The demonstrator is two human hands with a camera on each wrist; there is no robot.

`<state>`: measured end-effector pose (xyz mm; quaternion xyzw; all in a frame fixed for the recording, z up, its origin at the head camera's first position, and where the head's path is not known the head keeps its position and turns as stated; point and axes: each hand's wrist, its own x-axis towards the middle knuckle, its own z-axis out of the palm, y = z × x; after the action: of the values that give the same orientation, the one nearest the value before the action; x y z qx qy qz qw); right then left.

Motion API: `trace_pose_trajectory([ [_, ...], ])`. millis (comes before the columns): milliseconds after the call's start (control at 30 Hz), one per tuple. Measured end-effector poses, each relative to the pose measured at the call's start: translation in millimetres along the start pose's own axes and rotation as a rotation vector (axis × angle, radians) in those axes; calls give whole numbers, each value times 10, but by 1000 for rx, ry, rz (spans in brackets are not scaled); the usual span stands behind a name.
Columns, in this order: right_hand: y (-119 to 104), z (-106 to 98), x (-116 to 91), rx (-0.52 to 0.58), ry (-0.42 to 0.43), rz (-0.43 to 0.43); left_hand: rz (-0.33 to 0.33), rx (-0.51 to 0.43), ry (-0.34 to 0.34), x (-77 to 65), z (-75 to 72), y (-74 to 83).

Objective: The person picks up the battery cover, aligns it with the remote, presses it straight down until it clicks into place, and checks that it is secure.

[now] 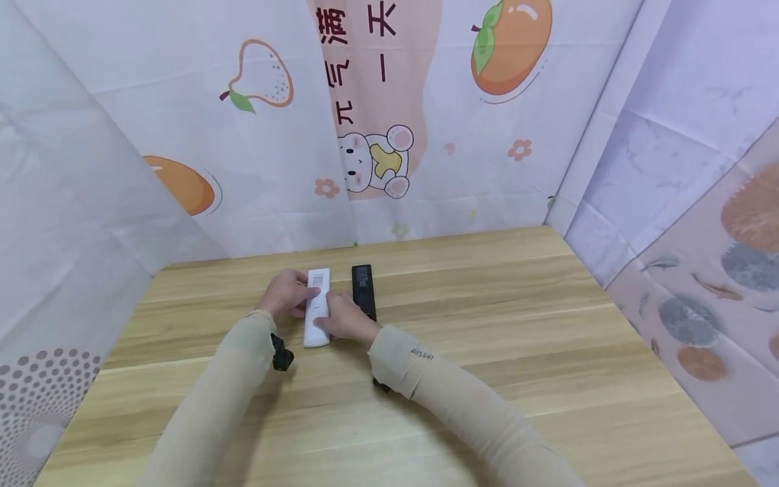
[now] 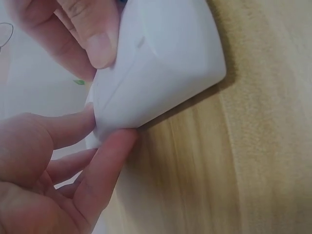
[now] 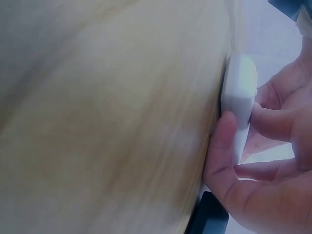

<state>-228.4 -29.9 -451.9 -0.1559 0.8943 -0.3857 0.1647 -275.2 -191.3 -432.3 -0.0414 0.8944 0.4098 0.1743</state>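
Observation:
A slim white remote control [image 1: 316, 312] lies lengthwise on the wooden table, a printed square code near its far end. My left hand [image 1: 285, 293] holds its left edge, thumb on the upper face. From the other side my right hand [image 1: 348, 319] grips the right edge with the thumb over the top. The left wrist view shows the remote's rounded white end [image 2: 165, 63] close up, with fingers of both hands around it. Just right of it lies a black remote control [image 1: 363, 287], partly hidden behind the right hand.
The wooden tabletop [image 1: 487, 325] extends around both remotes. A white printed curtain [image 1: 262, 162] hangs along the table's back edge, with more patterned cloth [image 1: 688, 291] on the right side. Small black devices [image 1: 281, 354] sit at the wrists.

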Motion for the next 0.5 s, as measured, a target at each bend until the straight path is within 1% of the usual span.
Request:
trace_pose_trajectory([
  [133, -20, -7, -6, -45, -5, -5, -15, -25, -10, 2, -18, -11],
  [300, -25, -12, -11, -69, 5, -20, -21, -51, -14, 11, -23, -14],
  [500, -44, -27, 8, -128, 5, -14, -19, -48, -13, 11, -37, -16],
])
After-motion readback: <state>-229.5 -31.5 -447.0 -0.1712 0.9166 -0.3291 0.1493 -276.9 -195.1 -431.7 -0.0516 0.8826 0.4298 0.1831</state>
